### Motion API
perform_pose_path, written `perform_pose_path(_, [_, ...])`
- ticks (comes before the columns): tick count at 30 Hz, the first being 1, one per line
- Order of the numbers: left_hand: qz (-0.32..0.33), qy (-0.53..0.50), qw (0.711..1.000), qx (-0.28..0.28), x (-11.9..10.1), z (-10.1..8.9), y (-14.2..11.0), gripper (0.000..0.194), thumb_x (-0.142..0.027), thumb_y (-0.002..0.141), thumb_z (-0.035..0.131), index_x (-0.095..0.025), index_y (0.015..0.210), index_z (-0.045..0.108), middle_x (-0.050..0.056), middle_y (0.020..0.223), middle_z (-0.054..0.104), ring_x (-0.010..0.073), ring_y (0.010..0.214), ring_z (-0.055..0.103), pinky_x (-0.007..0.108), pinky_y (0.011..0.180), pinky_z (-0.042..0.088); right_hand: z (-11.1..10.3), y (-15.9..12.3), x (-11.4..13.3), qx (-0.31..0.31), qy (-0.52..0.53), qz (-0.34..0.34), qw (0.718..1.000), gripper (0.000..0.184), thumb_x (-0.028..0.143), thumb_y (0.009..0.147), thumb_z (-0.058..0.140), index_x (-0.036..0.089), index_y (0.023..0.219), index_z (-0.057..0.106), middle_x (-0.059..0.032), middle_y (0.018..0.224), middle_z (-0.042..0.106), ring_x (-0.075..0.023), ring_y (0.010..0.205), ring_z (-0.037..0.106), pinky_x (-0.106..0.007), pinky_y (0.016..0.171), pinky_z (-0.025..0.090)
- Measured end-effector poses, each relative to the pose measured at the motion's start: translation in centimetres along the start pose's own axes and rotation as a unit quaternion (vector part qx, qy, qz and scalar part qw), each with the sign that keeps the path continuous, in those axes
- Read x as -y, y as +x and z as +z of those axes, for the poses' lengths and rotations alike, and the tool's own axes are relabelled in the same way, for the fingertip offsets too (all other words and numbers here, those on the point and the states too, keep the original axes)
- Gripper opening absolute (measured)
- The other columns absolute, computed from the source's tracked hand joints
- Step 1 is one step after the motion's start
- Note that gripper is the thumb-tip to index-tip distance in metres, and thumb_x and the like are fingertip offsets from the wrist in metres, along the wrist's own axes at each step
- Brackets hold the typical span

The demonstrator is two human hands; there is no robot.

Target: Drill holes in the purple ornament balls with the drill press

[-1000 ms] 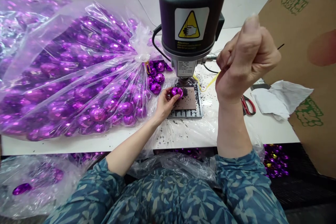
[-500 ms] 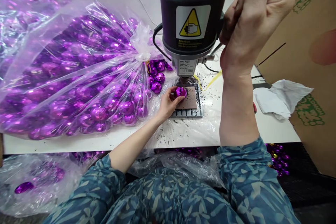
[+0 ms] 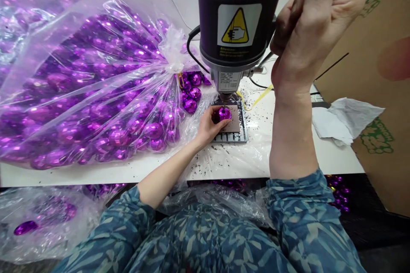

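Between the thumb and fingers of my left hand is a shiny purple faceted ball. It rests over a flat brown board on the slotted metal base of a drill press. The drill's chuck hangs just above the ball; whether a bit touches it I cannot tell. Raised at the upper right, my right hand is wrapped round the drill press's feed lever, whose end my fingers hide.
A large clear bag full of purple balls fills the left of the white table. Several loose balls lie by its knot. Dark shavings scatter around the base. Crumpled white paper and a cardboard box stand at right.
My left hand has shifted slightly right with the purple ball, bringing it more under the chuck. My right hand stays on the lever. The view has moved a little.
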State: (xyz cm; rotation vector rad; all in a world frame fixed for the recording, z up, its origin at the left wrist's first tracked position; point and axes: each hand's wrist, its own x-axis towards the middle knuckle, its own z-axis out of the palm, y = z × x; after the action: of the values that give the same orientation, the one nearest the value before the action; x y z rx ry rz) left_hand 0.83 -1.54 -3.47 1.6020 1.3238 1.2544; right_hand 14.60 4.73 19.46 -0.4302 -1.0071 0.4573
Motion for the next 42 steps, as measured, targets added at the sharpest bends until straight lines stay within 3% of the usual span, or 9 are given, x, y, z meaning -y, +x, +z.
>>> perform_pose_path(9, [0.005, 0.028, 1.0, -0.003, 0.5, -0.2, 0.2, 0.056, -0.035, 0.075, 0.097, -0.021, 0.123, 0.071, 0.008, 0.109, 0.076, 0.0243, 0.099, 0.07, 0.04, 0.088, 0.058, -0.2, -0.9, 0.7, 0.003, -0.025, 0.006, 1.0, 0.051, 0.067, 0.056, 0.063, 0.027, 0.056, 0.033, 0.0105, 0.044, 0.028, -0.0031, 0.037, 0.026, -0.028, 0.041, 0.03])
perform_pose_path(16, [0.013, 0.013, 1.0, -0.01, 1.0, 0.0, 0.2, 0.056, -0.034, 0.075, 0.097, -0.021, 0.123, 0.071, 0.008, 0.11, 0.076, 0.025, 0.103, 0.07, 0.041, 0.092, 0.057, -1.3, -4.6, 2.3, -0.004, -0.052, -0.09, 0.995, 0.06, 0.058, 0.08, 0.067, 0.019, 0.054, 0.029, 0.0081, 0.045, 0.03, -0.0006, 0.042, 0.025, -0.026, 0.05, 0.02])
perform_pose_path(22, [0.01, 0.001, 1.0, -0.011, 0.9, 0.1, 0.1, 0.056, -0.035, 0.075, 0.097, -0.021, 0.122, 0.071, 0.008, 0.109, 0.076, 0.0246, 0.101, 0.07, 0.04, 0.092, 0.057, -1.9, -6.7, 3.0, -0.029, -0.121, -0.067, 0.99, 0.059, 0.035, 0.102, 0.059, 0.019, 0.055, 0.028, 0.005, 0.049, 0.026, -0.0027, 0.045, 0.031, -0.028, 0.053, 0.023])
perform_pose_path(24, [0.008, -0.005, 1.0, -0.011, 0.8, 0.0, 0.0, 0.056, -0.034, 0.075, 0.097, -0.021, 0.123, 0.071, 0.008, 0.111, 0.076, 0.0247, 0.102, 0.07, 0.04, 0.093, 0.057, -2.0, -7.1, 2.7, -0.043, -0.112, -0.077, 0.99, 0.058, 0.032, 0.101, 0.059, 0.019, 0.054, 0.028, 0.0047, 0.048, 0.023, -0.0037, 0.042, 0.029, -0.029, 0.052, 0.021])
perform_pose_path(28, [0.005, -0.026, 1.0, 0.005, 0.5, -0.1, -0.1, 0.055, -0.034, 0.078, 0.094, -0.021, 0.126, 0.07, 0.01, 0.116, 0.076, 0.0261, 0.107, 0.07, 0.042, 0.095, 0.058, -2.6, -7.6, 1.7, -0.048, -0.088, -0.131, 0.986, 0.064, 0.048, 0.098, 0.062, 0.022, 0.055, 0.023, 0.0046, 0.047, 0.017, -0.0047, 0.041, 0.02, -0.031, 0.047, 0.016])
perform_pose_path(31, [0.001, -0.034, 0.999, 0.011, 0.5, -0.1, -0.2, 0.055, -0.035, 0.079, 0.094, -0.021, 0.127, 0.069, 0.011, 0.116, 0.075, 0.0262, 0.107, 0.07, 0.043, 0.095, 0.058, -3.1, -7.8, 1.1, -0.029, -0.096, -0.123, 0.987, 0.067, 0.056, 0.097, 0.061, 0.021, 0.058, 0.019, 0.0039, 0.051, 0.012, -0.0045, 0.044, 0.02, -0.029, 0.048, 0.019])
perform_pose_path(34, [0.004, -0.03, 1.0, 0.006, 0.5, -0.1, -0.2, 0.055, -0.034, 0.078, 0.094, -0.021, 0.125, 0.069, 0.011, 0.117, 0.076, 0.0261, 0.106, 0.069, 0.043, 0.095, 0.057, -3.6, -7.9, 0.4, -0.068, -0.102, -0.131, 0.984, 0.07, 0.058, 0.094, 0.066, 0.021, 0.059, 0.018, 0.0044, 0.053, 0.007, -0.0035, 0.045, 0.021, -0.027, 0.049, 0.021])
perform_pose_path(38, [0.012, -0.024, 1.0, -0.001, 0.4, -0.1, -0.1, 0.053, -0.034, 0.078, 0.095, -0.022, 0.123, 0.07, 0.01, 0.118, 0.077, 0.0263, 0.107, 0.069, 0.044, 0.097, 0.057, -3.8, -8.0, -0.8, -0.108, -0.07, -0.18, 0.975, 0.074, 0.058, 0.089, 0.072, 0.02, 0.059, 0.015, 0.0053, 0.052, 0.001, -0.0027, 0.042, 0.012, -0.027, 0.046, 0.016])
perform_pose_path(42, [0.017, -0.024, 1.0, 0.001, 0.3, -0.1, -0.2, 0.053, -0.035, 0.078, 0.095, -0.022, 0.123, 0.07, 0.01, 0.12, 0.077, 0.0268, 0.109, 0.07, 0.044, 0.098, 0.056, -4.0, -8.5, -1.0, -0.08, -0.041, -0.177, 0.98, 0.07, 0.047, 0.09, 0.07, 0.018, 0.057, 0.017, 0.0045, 0.051, 0.004, -0.0022, 0.042, 0.011, -0.026, 0.046, 0.016])
